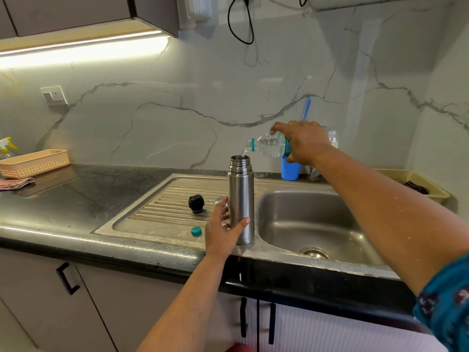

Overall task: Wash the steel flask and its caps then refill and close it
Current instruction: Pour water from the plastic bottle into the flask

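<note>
Landmark: steel flask (241, 199), upright and uncapped, standing on the sink's steel rim between draining board and basin (312, 219), at the near edge of the dark surface (76, 194).

1. Left hand (220, 229). Low on the flask's left side; thumb across the front, fingers round the back. Grip: holding the flask, judged as bracing it so the narrow body does not tip while being filled.

2. Right hand (302, 143). Above and right of the flask's mouth. Grip: wrapped over a clear plastic water bottle (269, 146), tipped nearly level with its neck toward the flask. A thin stream falls from the neck into the open mouth. The shallow tilt is judged to keep the flow slim enough for the small opening.

3. Black inner cap (196, 204). Left of the flask on the ribbed draining board, apart from it; probably set there to drain and stay within reach.

4. Steel outer cap (218, 201). Just behind the left hand's fingers, mostly hidden; identity is a judgement.

5. Teal bottle lid (196, 231). Left of the flask's base, near the left wrist.

6. Blue cup (290, 170). Behind and right of the flask, against the wall.

7. Beige basket (35, 162) and a pink cloth (16, 183). Far left of the flask.

Status: refilling in hand; both caps not yet fitted. Fill level cannot be told.
</note>
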{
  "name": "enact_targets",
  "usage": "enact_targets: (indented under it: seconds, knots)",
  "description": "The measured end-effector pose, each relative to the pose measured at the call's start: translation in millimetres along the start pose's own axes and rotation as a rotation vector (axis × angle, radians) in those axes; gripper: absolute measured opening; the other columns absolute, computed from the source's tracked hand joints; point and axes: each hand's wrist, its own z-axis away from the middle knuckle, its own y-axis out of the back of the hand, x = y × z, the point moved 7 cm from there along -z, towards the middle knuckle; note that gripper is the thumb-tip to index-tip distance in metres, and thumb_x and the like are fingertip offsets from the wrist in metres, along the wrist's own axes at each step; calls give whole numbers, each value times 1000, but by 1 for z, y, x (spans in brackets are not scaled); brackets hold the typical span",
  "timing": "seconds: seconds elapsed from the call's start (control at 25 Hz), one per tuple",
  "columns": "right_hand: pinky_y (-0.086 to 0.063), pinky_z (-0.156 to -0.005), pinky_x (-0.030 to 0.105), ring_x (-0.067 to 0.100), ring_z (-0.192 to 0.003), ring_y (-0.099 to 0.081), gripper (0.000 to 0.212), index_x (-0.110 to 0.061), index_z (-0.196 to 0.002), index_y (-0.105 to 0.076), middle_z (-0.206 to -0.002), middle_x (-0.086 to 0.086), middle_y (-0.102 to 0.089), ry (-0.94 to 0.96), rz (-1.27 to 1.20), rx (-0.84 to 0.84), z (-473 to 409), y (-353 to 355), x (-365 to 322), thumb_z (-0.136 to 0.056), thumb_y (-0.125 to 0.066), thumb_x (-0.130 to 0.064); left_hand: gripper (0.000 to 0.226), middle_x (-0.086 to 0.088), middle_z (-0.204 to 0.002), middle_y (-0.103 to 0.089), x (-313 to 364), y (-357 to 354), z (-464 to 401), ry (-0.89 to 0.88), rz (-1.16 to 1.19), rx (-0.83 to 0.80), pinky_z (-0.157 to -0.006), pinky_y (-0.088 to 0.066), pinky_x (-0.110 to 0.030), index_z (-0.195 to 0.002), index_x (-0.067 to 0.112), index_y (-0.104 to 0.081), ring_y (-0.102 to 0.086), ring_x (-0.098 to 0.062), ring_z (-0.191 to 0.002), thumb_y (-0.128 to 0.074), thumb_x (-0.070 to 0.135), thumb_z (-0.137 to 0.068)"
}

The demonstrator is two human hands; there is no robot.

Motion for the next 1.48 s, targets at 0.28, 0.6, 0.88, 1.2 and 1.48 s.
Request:
enact_targets:
  seconds: [0.28, 0.6, 0.88, 1.2, 1.48]
  knots:
    - [-48, -87, 41, 23, -98, -59, 77, -35, -134, -39, -110, 3, -62, -5, 4, 6, -1, 1, 1, -70, -83, -33, 81, 15, -117, -59, -1, -1, 0, 5, -5, -10, -93, -56, -35, -141, 37, -46, -59, 1, -104, -88, 31, -72]
    - [-47, -88, 41, 24, -98, -59, 77, -34, -134, -39, -111, 4, -62, 5, 15, 7, -1, 2, -1, -70, -83, -32, 80, 20, -113, -58, -3, -1, -1, 16, -9, -12, -94, -56, -35, -140, 40, -46, -58, 5, -104, -88, 33, -72]
    - [-48, -88, 40, 24, -98, -59, 77, -34, -134, -39, -112, 4, -62, 2, 26, 13, -2, 4, 0, -70, -82, -33, 83, 16, -117, -58, -3, -1, -2, 10, -15, -5, -93, -56, -36, -142, 38, -45, -60, -1, -105, -88, 34, -71]
    - [-46, -90, 41, 25, -102, -58, 76, -34, -135, -39, -116, 4, -61, 3, 24, 7, -1, 7, 0, -71, -82, -32, 82, 18, -115, -58, -2, -1, -1, 15, -11, -2, -92, -57, -35, -141, 37, -46, -57, 6, -102, -88, 32, -71]
    - [-46, -90, 41, 24, -101, -58, 76, -33, -134, -40, -115, 4, -61, 13, 34, 15, -1, 8, 0, -71, -82, -32, 81, 13, -121, -59, -3, -1, -1, 16, 9, -6, -89, -54, -27, -141, 38, -46, -58, 3, -104, -88, 31, -72]
